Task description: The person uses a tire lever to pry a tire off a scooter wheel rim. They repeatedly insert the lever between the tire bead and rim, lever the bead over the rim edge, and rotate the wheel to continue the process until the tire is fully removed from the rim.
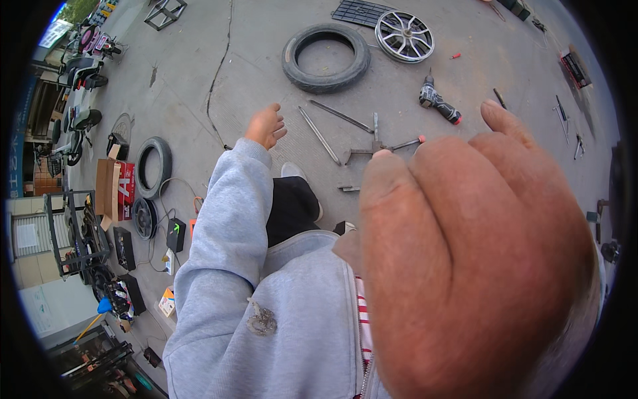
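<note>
My left hand [266, 126] hangs over the concrete ground with nothing in it, its fingers loosely bent and slightly apart. Right of it lie two long metal bars [319, 135], which look like tyre levers. My right hand [473, 249] is very close to the camera, with curled fingers, and fills much of the right side. Whether it holds anything is hidden. Beyond its fingers rests a branched metal tool [377, 145], with a red-tipped rod [406, 144] against it; my hand covers part of this. A cordless drill [439, 102] lies further off.
Ahead lie a black tyre [326, 82], a spoked wheel rim [404, 37] and a black plastic grid [356, 12]. At left are another tyre [165, 169], a dark wheel [144, 219], an opened cardboard box [124, 192] and cables. Parked scooters [82, 119] stand behind. More hand tools [561, 112] lie far right.
</note>
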`<act>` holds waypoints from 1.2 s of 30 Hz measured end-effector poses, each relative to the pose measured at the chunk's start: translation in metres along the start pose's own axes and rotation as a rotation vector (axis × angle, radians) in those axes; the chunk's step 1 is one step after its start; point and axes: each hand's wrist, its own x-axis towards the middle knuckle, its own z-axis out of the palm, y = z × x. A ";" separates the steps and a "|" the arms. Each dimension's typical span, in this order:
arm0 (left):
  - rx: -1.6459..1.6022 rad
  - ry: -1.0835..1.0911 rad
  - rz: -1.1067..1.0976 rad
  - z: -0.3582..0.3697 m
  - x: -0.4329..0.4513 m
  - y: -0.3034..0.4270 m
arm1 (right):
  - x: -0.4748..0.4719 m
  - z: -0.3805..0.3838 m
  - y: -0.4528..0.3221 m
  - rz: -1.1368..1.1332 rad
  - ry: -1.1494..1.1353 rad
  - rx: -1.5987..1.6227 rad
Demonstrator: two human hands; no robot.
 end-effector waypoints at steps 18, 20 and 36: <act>0.367 -0.067 0.151 0.053 0.117 0.016 | -0.013 0.126 0.225 0.725 0.372 0.424; 0.673 -0.112 0.212 0.069 0.154 0.005 | -0.022 0.127 0.230 0.734 0.377 0.370; 1.550 -0.074 0.650 0.178 0.306 -0.022 | -0.048 0.101 0.294 1.081 0.292 0.429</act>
